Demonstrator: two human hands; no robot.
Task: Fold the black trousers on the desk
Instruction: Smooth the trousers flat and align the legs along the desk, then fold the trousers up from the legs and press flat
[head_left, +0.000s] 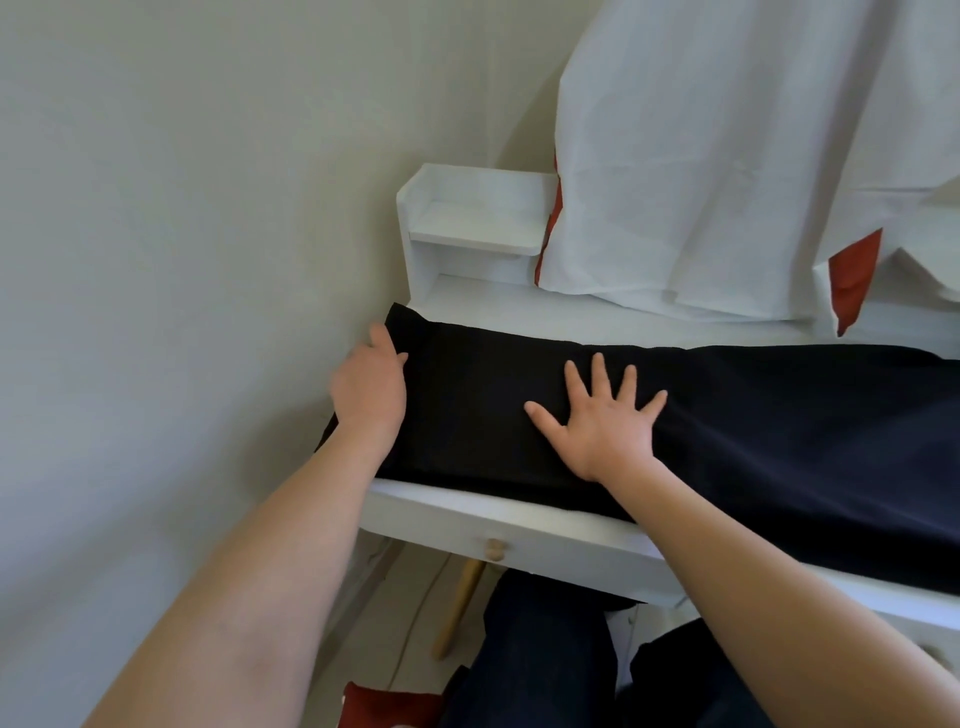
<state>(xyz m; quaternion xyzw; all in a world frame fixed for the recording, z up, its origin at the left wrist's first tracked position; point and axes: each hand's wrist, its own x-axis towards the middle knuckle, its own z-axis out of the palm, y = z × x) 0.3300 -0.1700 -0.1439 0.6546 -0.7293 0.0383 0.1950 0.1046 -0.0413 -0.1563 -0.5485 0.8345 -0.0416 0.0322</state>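
The black trousers (753, 436) lie stretched across the white desk (519, 530) from its left end to past the right edge of view. My left hand (371, 382) is at the trousers' left end, fingers curled over the cloth's edge by the wall. My right hand (602, 415) lies flat on the cloth near the middle, fingers spread wide. The trousers' right part runs out of the frame.
A white shelf unit (467, 223) stands at the desk's back left. A white cloth with red patches (727, 156) hangs over the back right. The grey wall (182, 260) is close on the left. A drawer knob (493, 550) sits under the front edge, my dark-clad legs (545, 649) below.
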